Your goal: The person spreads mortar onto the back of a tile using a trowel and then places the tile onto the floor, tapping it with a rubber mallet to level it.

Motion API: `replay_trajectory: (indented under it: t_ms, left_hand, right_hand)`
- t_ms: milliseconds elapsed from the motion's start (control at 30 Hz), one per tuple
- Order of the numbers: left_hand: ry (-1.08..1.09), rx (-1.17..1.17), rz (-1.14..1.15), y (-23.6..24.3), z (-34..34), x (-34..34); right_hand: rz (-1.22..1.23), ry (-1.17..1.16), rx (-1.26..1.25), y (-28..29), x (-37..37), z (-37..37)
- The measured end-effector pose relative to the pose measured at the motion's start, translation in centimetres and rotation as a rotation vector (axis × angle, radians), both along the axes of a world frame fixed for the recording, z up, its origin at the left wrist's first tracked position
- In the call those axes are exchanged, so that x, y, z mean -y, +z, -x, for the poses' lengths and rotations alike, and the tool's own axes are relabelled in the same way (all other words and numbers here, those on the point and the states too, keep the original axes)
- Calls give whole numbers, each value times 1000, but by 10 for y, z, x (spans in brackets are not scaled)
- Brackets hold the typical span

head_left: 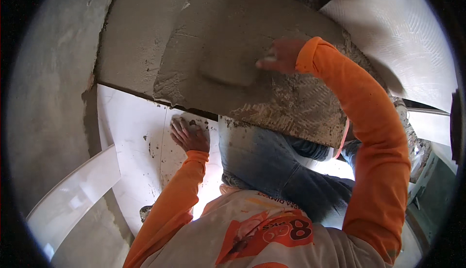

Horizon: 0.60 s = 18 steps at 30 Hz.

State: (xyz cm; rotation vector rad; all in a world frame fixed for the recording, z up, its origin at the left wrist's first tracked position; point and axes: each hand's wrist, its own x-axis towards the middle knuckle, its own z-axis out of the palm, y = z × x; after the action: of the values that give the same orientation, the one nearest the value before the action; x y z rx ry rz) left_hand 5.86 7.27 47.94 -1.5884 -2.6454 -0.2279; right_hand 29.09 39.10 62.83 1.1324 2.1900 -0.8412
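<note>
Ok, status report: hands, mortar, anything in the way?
Left hand palm-down on white tile. Right hand at grey mortar, grip blurred. Mortar smoother up top, rough at lower right. Dark specks by left hand; nothing plainly blocking.

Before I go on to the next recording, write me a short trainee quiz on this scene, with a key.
1. Which of the person's hands rests on the white tile?
2. True or false: both sleeves are blue.
3. The right hand is over a surface coated with: A) loose gravel, B) gray mortar-like paste, C) sawdust.

Key: 1. The left hand. 2. False; they are orange. 3. B.
</note>
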Motion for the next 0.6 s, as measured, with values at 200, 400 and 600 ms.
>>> replay_trajectory:
  t_ms: [200, 400, 600]
  left_hand:
    - [-2, -25, -49, 8, 4, 0]
    - [-13, -9, -52, -2, 4, 2]
    - [-1, 26, -37, -3, -1, 1]
  right_hand:
    - [-1, 437, -157, 19, 21, -40]
    - [-70, 428, -42, 16, 41, -125]
    - [-54, 138, -68, 4, 43, -140]
